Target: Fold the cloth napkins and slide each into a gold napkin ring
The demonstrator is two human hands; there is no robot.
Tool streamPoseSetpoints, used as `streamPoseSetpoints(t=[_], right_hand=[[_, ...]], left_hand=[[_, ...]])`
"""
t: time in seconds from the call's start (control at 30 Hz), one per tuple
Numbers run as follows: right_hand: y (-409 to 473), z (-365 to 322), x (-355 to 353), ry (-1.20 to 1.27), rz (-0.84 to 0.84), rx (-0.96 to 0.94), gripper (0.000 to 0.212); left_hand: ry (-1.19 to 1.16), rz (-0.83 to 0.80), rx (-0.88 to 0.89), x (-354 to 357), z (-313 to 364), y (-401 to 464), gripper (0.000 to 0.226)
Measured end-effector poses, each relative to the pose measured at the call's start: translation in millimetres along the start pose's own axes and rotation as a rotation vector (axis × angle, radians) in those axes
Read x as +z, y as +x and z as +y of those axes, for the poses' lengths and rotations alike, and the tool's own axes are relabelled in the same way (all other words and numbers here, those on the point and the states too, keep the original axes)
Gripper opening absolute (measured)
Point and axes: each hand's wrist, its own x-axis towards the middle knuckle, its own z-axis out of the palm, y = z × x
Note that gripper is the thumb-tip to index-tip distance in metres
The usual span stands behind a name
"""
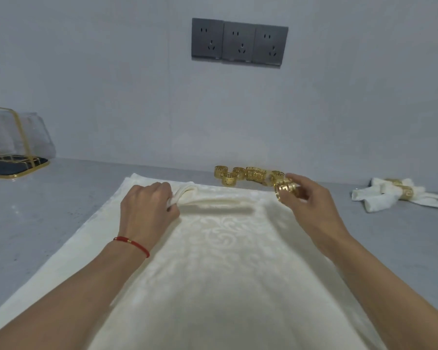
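Two finished napkins (pixel 390 195), as far as I can see, lie at the right side of the table (pixel 36 223), each rolled and closed w/ a gold ring; they overlap, so the count is approx. One more cream napkin (pixel 220 261) lies spread on the table in front of the person. At its far edge a narrow roll (pixel 218 207) is formed, its left end pinched in the left hand (pixel 147 208), which is closed on it. The right hand (pixel 306 200) holds one gold ring (pixel 286 189) in the fingertips, just beside the roll's right end but not yet on it. Several spare rings (pixel 245 174) wait in a loose group behind, near the wall. So I judge the work is partly done: this napkin needs its ring, and more rings are left.

Cloth is soft damask, matt, w/ woven swirl pattern. Rings are shiny metal bands, short cylinders w/ cut-out key pattern. Table is grey, smooth, stone-like.
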Motion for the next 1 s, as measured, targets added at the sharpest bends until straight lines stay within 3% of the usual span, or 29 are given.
streamPoseSetpoints(t=[0.13, 0.37, 0.63, 0.8, 1.0], right_hand=[[-32, 16, -10, 0.182, -0.007, 0.104, 0.031], [-40, 9, -9, 0.325, -0.058, 0.161, 0.033], [-44, 9, 6, 0.222, -0.170, 0.147, 0.030], [-53, -2, 11, -0.036, -0.197, 0.037, 0.036], [-62, -31, 5, -0.710, -0.275, -0.325, 0.041]], left_hand=[[-0.050, 0.061, 0.078, -2, 7, -2, 0.012], [-0.109, 0.067, 0.136, -2, 8, -4, 0.008], [-0.147, -0.001, 0.183, -2, 13, -5, 0.020], [-0.178, 0.028, 0.236, -5, 21, -7, 0.017], [-0.228, 0.043, 0.378, -4, 32, -7, 0.007]])
